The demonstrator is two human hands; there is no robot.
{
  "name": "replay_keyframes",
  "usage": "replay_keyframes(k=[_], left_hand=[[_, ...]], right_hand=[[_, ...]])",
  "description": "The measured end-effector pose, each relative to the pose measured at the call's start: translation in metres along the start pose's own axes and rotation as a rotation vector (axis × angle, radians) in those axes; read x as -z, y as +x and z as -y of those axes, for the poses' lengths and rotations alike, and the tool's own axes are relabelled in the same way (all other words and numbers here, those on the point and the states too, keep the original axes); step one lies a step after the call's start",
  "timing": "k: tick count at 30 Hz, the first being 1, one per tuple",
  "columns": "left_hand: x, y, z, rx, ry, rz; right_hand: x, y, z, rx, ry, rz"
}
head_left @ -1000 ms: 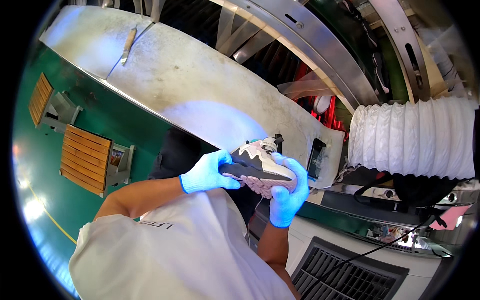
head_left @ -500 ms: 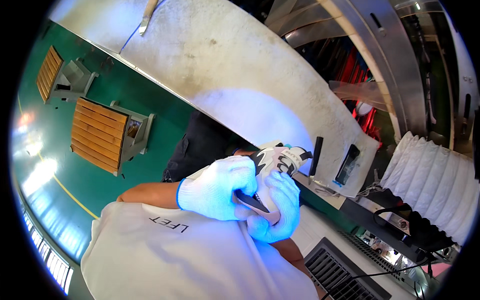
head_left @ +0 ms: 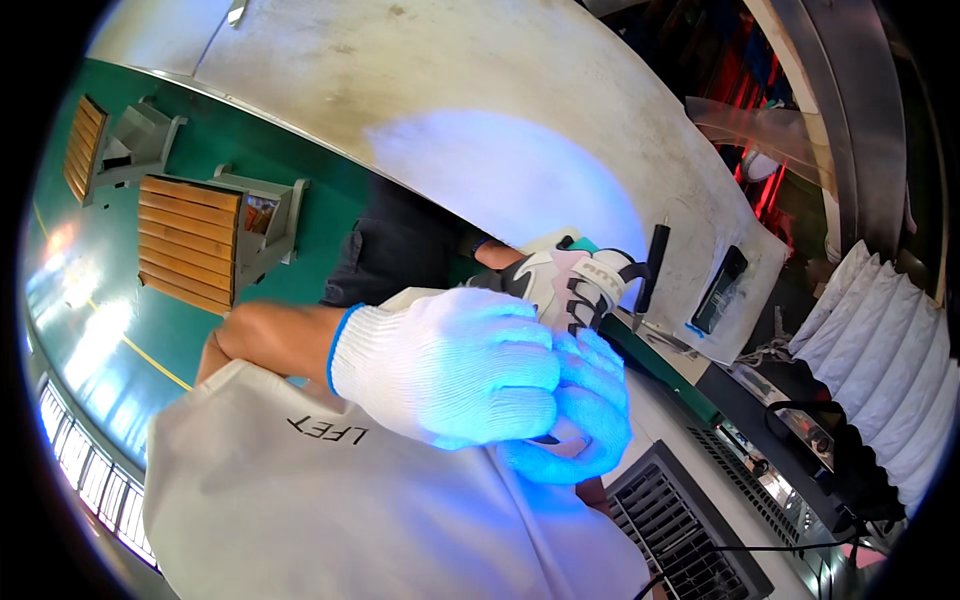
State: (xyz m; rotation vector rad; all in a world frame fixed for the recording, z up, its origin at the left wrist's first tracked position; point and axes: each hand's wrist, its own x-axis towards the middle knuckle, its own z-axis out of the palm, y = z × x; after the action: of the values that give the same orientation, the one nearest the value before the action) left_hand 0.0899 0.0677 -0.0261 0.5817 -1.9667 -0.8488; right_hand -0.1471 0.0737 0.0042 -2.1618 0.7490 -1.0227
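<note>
A white, pink and black sneaker [head_left: 545, 280] is held up in front of my shirt, its lace end pointing away toward the table. My left hand [head_left: 455, 365], in a white knit glove with a blue cuff edge, lies across the shoe's opening with bent fingers, hiding most of the heel part. Wrapped round the shoe's other side is my right hand [head_left: 585, 410], gloved too, its fingertips meeting the left ones. Only a sliver of dark lining shows between the gloves. Blue light falls on both hands and the shoe.
A pale worktable [head_left: 480, 80] runs diagonally beyond the shoe. A black pen-like tool [head_left: 653, 270] and a dark phone-like device [head_left: 718, 290] lie on it. A white ribbed duct [head_left: 875, 360] stands at right. Slatted wooden seats [head_left: 190, 240] stand left on green floor.
My left hand has moved right and over the shoe's opening, covering the dark lining and the pulled-back collar seen before. The view has shifted slightly.
</note>
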Motion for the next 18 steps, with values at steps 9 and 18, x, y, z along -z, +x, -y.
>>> replay_keyframes(k=[9, 18], left_hand=[[-0.010, 0.063, -0.003, 0.150, -0.263, 0.234], [-0.047, 0.053, -0.007, 0.263, -0.372, 0.096]], right_hand=[[0.020, -0.032, -0.011, -0.060, 0.151, -0.105], [0.017, -0.062, -0.014, -0.112, 0.343, -0.287]])
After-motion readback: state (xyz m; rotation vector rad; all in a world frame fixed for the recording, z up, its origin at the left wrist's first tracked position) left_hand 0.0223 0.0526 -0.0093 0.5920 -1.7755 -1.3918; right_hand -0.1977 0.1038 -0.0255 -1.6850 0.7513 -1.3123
